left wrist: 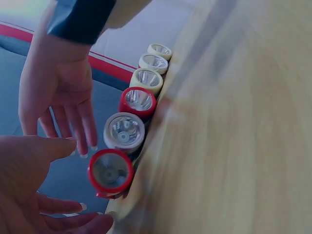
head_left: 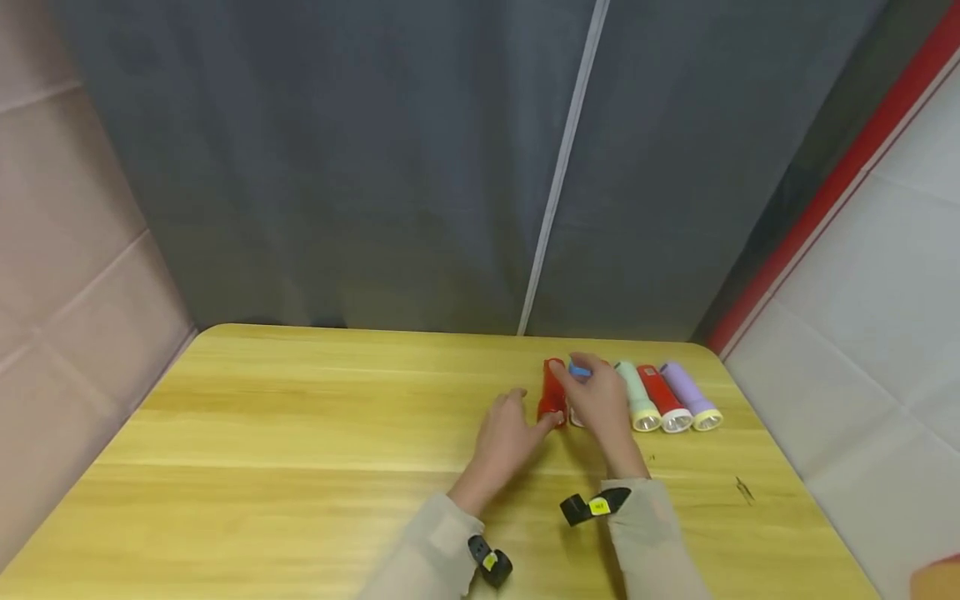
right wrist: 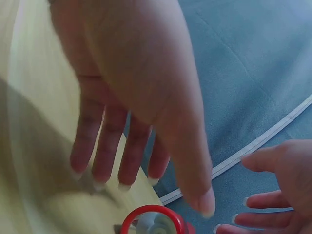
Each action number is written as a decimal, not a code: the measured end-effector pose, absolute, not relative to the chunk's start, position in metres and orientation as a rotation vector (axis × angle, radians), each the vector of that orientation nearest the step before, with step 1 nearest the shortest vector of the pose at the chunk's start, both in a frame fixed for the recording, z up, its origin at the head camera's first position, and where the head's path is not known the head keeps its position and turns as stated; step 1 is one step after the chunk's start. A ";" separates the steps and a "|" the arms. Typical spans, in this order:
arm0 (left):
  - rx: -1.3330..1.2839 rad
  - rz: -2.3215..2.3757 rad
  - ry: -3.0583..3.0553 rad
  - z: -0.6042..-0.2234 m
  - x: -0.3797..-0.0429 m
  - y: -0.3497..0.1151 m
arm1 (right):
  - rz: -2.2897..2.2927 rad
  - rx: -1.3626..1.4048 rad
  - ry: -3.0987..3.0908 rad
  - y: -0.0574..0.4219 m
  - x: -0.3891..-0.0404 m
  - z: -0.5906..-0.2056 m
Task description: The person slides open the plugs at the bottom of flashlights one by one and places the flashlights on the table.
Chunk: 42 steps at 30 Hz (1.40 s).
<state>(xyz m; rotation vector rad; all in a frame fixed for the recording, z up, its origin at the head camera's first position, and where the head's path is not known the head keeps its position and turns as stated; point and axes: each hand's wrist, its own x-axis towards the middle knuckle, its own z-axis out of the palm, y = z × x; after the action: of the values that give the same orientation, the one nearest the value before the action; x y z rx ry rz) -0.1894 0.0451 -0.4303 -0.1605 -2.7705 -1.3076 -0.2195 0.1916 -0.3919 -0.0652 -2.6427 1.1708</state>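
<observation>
Several flashlights lie side by side in a row at the table's back right, lens ends toward me. At the row's left end is a red flashlight (head_left: 552, 390); my left hand (head_left: 504, 442) is just beside it, thumb near its head, fingers loosely extended. Over the neighbouring blue flashlight (head_left: 579, 369) hovers my right hand (head_left: 604, 406), its fingers relaxed and hiding part of the row. In the left wrist view, a red-rimmed lens (left wrist: 111, 171) is closest to the left fingers. The right wrist view shows the right fingers (right wrist: 131, 151) hanging loosely, holding nothing.
Farther right in the row are a mint flashlight (head_left: 636, 392), a red one with a white head (head_left: 663, 396) and a purple one (head_left: 686, 390). Behind the wooden table (head_left: 300, 433) hangs a dark grey curtain (head_left: 337, 167); a white panel (head_left: 885, 317) borders the right.
</observation>
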 end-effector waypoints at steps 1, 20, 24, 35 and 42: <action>-0.161 -1.310 -2.768 -0.431 -0.190 0.046 | 1.175 -0.071 -2.645 0.191 -0.221 -0.392; -0.175 -1.130 -2.721 -0.438 -0.193 0.057 | 1.153 -0.066 -2.691 0.175 -0.233 -0.396; -0.193 -1.097 -2.720 -0.440 -0.194 0.059 | 1.137 -0.062 -2.681 0.175 -0.233 -0.398; -0.223 -1.023 -2.700 -0.444 -0.194 0.065 | 1.071 -0.101 -2.683 0.177 -0.231 -0.401; -0.212 -1.004 -2.693 -0.446 -0.195 0.065 | 1.067 -0.086 -2.660 0.173 -0.234 -0.405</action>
<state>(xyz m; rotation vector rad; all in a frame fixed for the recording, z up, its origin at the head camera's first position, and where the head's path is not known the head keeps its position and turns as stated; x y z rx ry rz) -0.1952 0.0649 -0.4459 -0.2119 -2.6930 -1.0041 -0.2337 0.1731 -0.4050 -0.0860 -2.6597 1.0666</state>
